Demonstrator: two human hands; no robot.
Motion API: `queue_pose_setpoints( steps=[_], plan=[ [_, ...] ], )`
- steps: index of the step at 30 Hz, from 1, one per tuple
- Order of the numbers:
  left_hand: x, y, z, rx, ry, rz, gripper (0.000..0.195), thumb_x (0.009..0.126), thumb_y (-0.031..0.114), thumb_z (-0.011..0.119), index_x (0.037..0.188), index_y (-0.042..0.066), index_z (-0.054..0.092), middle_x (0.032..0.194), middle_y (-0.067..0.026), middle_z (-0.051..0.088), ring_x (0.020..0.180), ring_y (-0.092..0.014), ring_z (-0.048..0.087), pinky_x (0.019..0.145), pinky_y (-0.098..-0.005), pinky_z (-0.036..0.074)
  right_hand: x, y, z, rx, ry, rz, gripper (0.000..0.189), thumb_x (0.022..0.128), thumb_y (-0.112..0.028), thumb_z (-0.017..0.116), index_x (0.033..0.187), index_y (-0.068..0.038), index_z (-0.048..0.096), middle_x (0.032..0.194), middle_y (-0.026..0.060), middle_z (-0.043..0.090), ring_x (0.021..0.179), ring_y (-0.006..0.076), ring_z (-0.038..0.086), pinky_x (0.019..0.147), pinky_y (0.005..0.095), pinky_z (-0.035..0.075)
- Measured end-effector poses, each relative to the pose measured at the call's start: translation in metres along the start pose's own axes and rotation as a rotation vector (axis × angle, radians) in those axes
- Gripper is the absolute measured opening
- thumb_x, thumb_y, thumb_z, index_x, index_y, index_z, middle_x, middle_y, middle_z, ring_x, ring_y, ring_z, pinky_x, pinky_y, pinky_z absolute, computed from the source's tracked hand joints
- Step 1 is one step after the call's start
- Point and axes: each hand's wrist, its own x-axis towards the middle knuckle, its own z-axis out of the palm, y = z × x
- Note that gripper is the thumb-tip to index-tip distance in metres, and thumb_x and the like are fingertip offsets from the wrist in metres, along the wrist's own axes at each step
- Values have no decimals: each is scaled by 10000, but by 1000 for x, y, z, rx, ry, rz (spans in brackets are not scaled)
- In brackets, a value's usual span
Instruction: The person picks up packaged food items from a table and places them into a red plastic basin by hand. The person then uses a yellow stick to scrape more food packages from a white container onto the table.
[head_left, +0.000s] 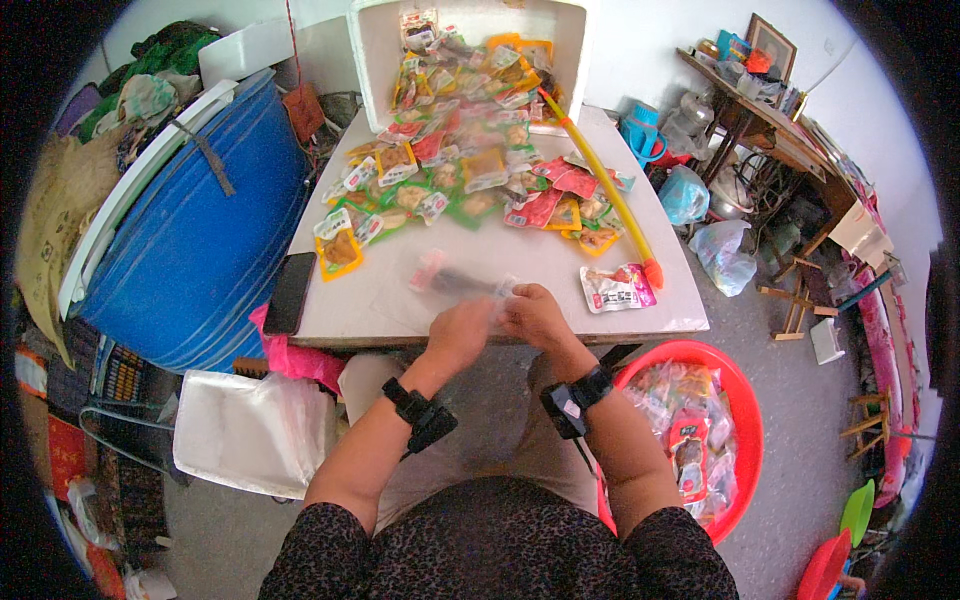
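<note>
Close together at the front edge of the white table (367, 300) are my left hand (459, 334) and my right hand (536, 315). Both grip a clear plastic bag (397, 306), blurred by motion. A dark item with a pink-and-white end, perhaps a snack packet (457, 280), shows at the bag; whether it lies inside is unclear. Beyond my hands spreads a pile of small sealed food packets (450, 180), running back into a white foam box (367, 67) tipped on its side. One white-and-pink food pouch (616, 288) lies apart, right of my hands.
A yellow stick with orange ends (600, 172) leans from the box across the table. At the left edge rests a smartphone (291, 292). A red basin (754, 450) of bagged packets stands below right; a white foam container (225, 439) holding clear bags, and a blue tub (195, 225), flank the left.
</note>
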Motion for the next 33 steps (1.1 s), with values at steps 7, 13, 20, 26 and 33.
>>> queue_pose_setpoints(
  steps=[7, 13, 20, 26, 33],
  plan=[
    [0, -10, -5, -9, -60, -127, 254, 695, 140, 392, 925, 53, 457, 816, -136, 514, 761, -314, 477, 655, -390, 386, 14, -62, 1, 307, 100, 460, 204, 677, -59, 489, 869, -3, 446, 647, 38, 487, 568, 133, 507, 456, 237, 391],
    [-3, -9, 9, 74, 148, -30, 82, 657, 115, 404, 683, 56, 455, 606, -141, 495, 568, -331, 477, 531, -426, 380, 77, -41, -45, -619, 383, -44, 160, 639, -77, 458, 774, 4, 429, 574, 167, 425, 541, 220, 481, 477, 326, 366],
    [-1, -12, 12, 83, 67, -99, 68, 634, 102, 412, 642, 51, 455, 601, -137, 492, 576, -323, 477, 538, -421, 380, 118, -37, -51, -1207, 465, -107, 168, 658, -94, 452, 821, -57, 472, 848, 118, 496, 821, 264, 473, 632, 407, 385],
    [-6, -18, 10, 69, 61, -55, 181, 638, 140, 436, 790, 43, 455, 601, -136, 452, 577, -313, 454, 518, -411, 360, 124, -41, -43, -1334, 403, -179, 173, 649, -104, 456, 817, -83, 489, 836, 79, 499, 888, 226, 443, 673, 413, 360],
    [-4, -13, 10, 67, 88, -45, 100, 628, 115, 423, 695, 52, 464, 609, -116, 497, 590, -296, 481, 534, -414, 372, 101, -58, -49, -1215, 380, -511, 45, 635, -83, 435, 657, -64, 468, 668, 76, 483, 710, 245, 479, 556, 368, 368]
  ],
)
